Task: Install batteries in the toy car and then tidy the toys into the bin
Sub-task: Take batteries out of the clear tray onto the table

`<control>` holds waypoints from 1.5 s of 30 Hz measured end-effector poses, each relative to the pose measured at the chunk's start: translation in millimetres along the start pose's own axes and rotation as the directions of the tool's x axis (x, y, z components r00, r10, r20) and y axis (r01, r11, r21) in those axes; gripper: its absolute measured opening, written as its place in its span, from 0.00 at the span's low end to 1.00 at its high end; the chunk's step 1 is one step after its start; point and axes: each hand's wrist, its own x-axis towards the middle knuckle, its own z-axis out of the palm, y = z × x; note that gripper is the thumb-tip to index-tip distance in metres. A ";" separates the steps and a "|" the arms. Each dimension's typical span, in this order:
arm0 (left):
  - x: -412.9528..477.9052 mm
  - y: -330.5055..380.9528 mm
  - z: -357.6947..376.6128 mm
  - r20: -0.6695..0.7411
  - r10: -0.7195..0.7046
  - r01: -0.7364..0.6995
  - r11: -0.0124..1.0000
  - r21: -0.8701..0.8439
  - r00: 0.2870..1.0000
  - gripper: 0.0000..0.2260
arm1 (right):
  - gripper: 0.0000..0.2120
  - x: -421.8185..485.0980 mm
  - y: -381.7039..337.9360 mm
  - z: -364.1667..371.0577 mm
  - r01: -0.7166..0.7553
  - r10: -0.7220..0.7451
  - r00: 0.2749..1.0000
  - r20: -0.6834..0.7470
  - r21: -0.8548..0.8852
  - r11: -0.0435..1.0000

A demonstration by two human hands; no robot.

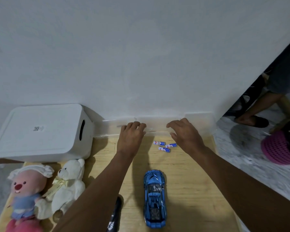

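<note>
A blue toy car (154, 199) stands on its wheels on the wooden board (187, 190), nose toward the wall. Three small blue-and-white batteries (165, 146) lie loose beyond it, between my hands. A clear plastic box (110, 128) lies along the wall's foot. My left hand (131, 137) curls its fingers over the box's near rim. My right hand (185, 133) reaches over the same rim farther right, fingers loosely bent, thumb apart. A white bin (40, 131) with its lid on stands at the left. A pink plush (26, 190) and a cream teddy bear (69, 185) lie in front of the bin.
A black stick-shaped object (115, 215) lies on the board under my left forearm. The white wall rises right behind the clear box. At the right, off the board, are speckled floor, a pink basket (279, 151) and another person's sandalled foot (251, 120).
</note>
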 end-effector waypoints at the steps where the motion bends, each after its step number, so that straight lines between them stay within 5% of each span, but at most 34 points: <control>1: 0.4 0.0 0.3 0.005 0.000 0.000 1.000 0.002 1.000 0.12 | 0.16 -0.4 0.2 -0.4 -0.005 0.005 1.000 0.012 -0.001 1.000; 24: 3.6 6.7 -3.0 0.172 -0.138 0.126 0.989 0.080 0.975 0.11 | 0.19 6.7 4.4 5.6 -0.098 0.099 0.987 0.125 -0.009 0.995; 34: -2.5 14.4 3.2 0.116 -0.180 0.168 0.981 0.100 0.977 0.05 | 0.21 6.7 7.6 19.2 -0.086 0.096 0.988 0.122 -0.086 0.993; 40: -3.4 18.6 -7.3 0.243 -0.204 0.189 0.978 0.084 0.948 0.15 | 0.32 8.5 -3.1 10.7 -0.055 0.089 0.969 0.233 -0.150 0.987; 45: -17.9 12.4 -45.7 0.281 -0.178 0.183 0.983 0.010 0.943 0.21 | 0.25 -1.9 -17.9 -13.6 -0.049 0.074 0.984 0.163 -0.155 0.987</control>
